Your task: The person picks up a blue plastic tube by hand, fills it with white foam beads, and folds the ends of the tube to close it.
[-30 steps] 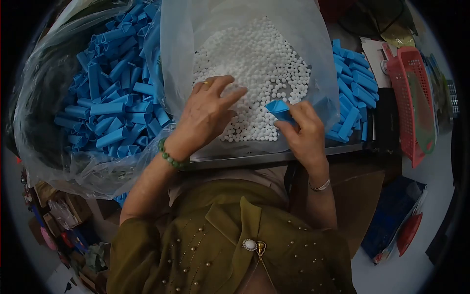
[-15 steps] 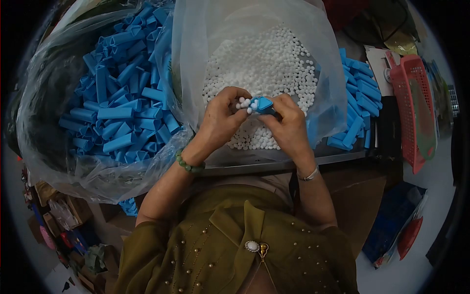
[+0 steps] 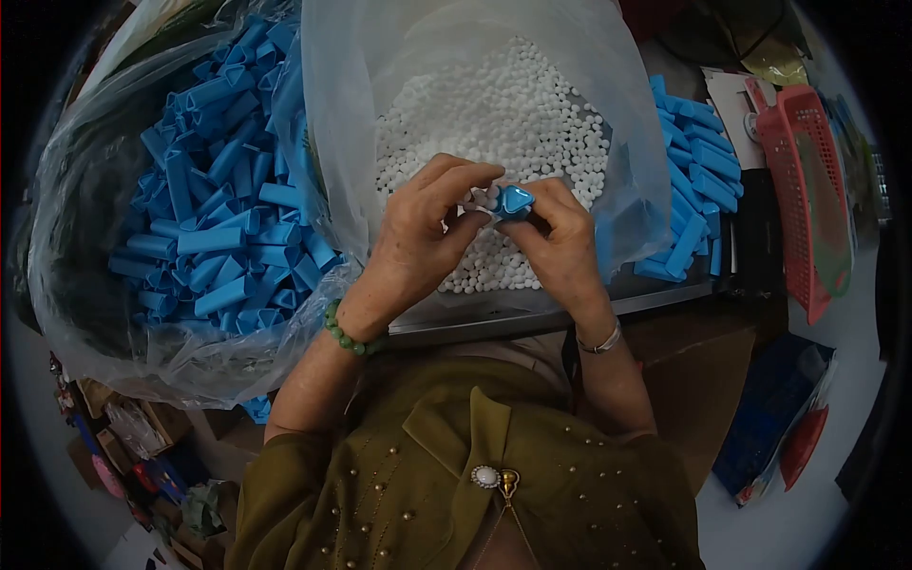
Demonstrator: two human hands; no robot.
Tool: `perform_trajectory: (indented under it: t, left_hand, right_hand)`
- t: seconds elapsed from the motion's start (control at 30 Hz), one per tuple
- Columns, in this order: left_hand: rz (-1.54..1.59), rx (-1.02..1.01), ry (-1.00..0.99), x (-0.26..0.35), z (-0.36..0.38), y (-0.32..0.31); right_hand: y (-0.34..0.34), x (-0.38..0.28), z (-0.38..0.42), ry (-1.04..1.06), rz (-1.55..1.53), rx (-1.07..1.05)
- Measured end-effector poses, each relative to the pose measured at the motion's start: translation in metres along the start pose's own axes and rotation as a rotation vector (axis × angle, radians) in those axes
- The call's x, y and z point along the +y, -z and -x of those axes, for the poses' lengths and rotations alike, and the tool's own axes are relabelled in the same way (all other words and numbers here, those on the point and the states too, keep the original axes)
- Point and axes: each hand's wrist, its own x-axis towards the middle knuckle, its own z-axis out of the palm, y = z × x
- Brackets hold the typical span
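My right hand (image 3: pixel 562 233) grips a short blue triangular tube (image 3: pixel 516 200) between thumb and fingers, its three-sided end turned towards me. Close by on the left, my left hand (image 3: pixel 423 233) is curled with a few small white balls (image 3: pixel 484 199) at its thumb and fingertips, against the tube's side. Whether any balls are inside the tube cannot be made out. Both hands are above a heap of white balls (image 3: pixel 494 114) in a clear plastic bag (image 3: pixel 332 76).
On the left a large plastic bag (image 3: pixel 66 237) holds many blue tubes (image 3: pixel 214 240). More blue tubes (image 3: pixel 703 161) are piled to the right, beside a pink basket (image 3: pixel 798 190). A metal table edge (image 3: pixel 551 318) runs in front of my body.
My left hand has lifted slightly, its index finger now reaching further over the tube. Fewer white balls show at its fingertips. The whole view has shifted a little.
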Motion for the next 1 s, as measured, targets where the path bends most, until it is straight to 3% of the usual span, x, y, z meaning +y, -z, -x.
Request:
perform_trajectory:
  t: [0.33,0.43,0.5,0.63,0.7,0.77,1.0]
  left_hand:
    - [0.188,-0.053,0.140,-0.008,0.006,0.002]
    - [0.031,0.002,-0.033,-0.009,0.008,-0.002]
    - [0.220,-0.021,-0.052,-0.013,0.011,-0.006]
    - [0.439,-0.029,0.044,-0.020,0.020,-0.013]
    - [0.466,0.085,0.188,-0.015,0.024,-0.013]
    - [0.384,0.122,0.170,-0.016,0.027,-0.007]
    - [0.128,0.129,0.038,-0.014,0.030,-0.004]
  right_hand:
    - [0.000,-0.001,0.008,-0.094,-0.359,0.011]
    - [0.001,-0.008,0.010,-0.092,-0.376,0.020]
    - [0.001,-0.010,0.013,-0.068,-0.360,0.017]
    - [0.002,-0.014,0.015,-0.013,-0.207,-0.021]
    - [0.007,-0.019,0.014,0.007,-0.132,-0.034]
    - [0.015,-0.023,0.015,0.129,0.248,-0.067]
    - [0.025,-0.026,0.011,0.120,0.693,-0.069]
